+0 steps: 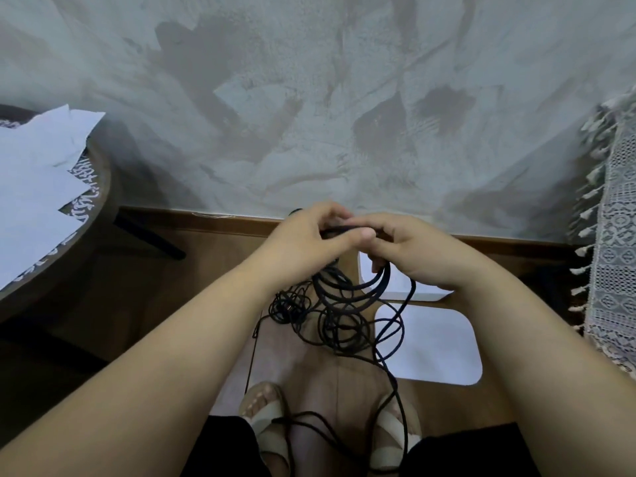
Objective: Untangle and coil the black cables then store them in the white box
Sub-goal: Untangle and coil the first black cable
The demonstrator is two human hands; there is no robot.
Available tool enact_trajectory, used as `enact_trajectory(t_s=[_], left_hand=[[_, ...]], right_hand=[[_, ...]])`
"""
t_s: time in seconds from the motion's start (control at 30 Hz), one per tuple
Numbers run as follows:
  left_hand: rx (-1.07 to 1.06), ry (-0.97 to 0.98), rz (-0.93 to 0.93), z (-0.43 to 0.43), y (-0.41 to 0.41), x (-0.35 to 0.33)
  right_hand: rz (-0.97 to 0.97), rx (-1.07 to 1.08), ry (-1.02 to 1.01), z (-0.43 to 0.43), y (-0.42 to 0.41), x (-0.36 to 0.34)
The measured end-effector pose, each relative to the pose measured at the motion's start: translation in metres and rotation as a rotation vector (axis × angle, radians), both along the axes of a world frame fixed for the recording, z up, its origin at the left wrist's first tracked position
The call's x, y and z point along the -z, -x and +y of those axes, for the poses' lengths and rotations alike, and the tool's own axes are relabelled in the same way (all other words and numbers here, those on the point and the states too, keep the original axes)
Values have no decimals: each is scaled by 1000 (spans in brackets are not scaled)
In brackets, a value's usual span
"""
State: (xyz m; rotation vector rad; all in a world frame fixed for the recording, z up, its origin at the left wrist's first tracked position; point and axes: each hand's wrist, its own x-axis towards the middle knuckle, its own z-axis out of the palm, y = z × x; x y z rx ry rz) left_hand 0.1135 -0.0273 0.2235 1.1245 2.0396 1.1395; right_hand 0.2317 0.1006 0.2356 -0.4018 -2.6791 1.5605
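Note:
My left hand and my right hand meet in front of me, both gripping a coil of thick black cable whose loops hang below them. A loose strand of it runs down past my sandalled feet. On the wooden floor underneath lie a smaller tangle of thin black cable and another loose coil. Two white rounded shapes sit on the floor: one to the right of the cables, and another partly hidden behind my right hand. Which is the box and which its lid I cannot tell.
A round dark table with white papers stands at the left. A grey plastered wall with a wooden skirting board is straight ahead. A lace cloth with tassels hangs at the right.

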Motion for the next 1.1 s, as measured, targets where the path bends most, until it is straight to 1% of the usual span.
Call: enact_trajectory(t_s=[0.07, 0.13, 0.17, 0.3, 0.33, 0.4, 0.47, 0.53, 0.63, 0.7, 0.77, 0.83, 0.9, 1.0, 1.1], left_hand=[[85, 73, -35, 1, -3, 2], [108, 94, -81, 0, -2, 1], [104, 80, -156, 0, -1, 0], [80, -16, -724, 0, -5, -8], [80, -18, -816, 0, -7, -10], [102, -26, -925, 0, -7, -11], [105, -54, -977, 2, -6, -11], [54, -106, -1024, 4, -5, -11], [-31, -152, -1068, 6, -5, -8], [-60, -159, -1050, 5, -3, -7], [-45, -158, -1015, 3, 0, -9], [-4, -162, -993, 1, 1, -12], [22, -161, -1015, 1, -2, -15], [-25, -173, -1096, 2, -5, -16], [-95, -268, -1221, 6, -5, -15]], right_hand=[[38, 64, 153, 2, 1, 2], [53, 102, 233, 3, 1, 3], [58, 110, 260, 3, 2, 4], [102, 97, 329, 5, 3, 5], [105, 92, 334, 5, 2, 5], [116, 104, 353, 6, 1, 6], [150, 139, 354, 4, 0, 7], [155, 169, 370, 3, 0, 10], [21, 120, 438, 4, 0, 17], [-17, 114, 589, 2, 2, 19], [20, 152, 744, -1, 4, 17], [64, 209, 821, -6, 8, 14], [81, 266, 823, -9, 12, 13], [74, 322, 764, -11, 18, 16], [100, 364, 642, -14, 22, 18]])
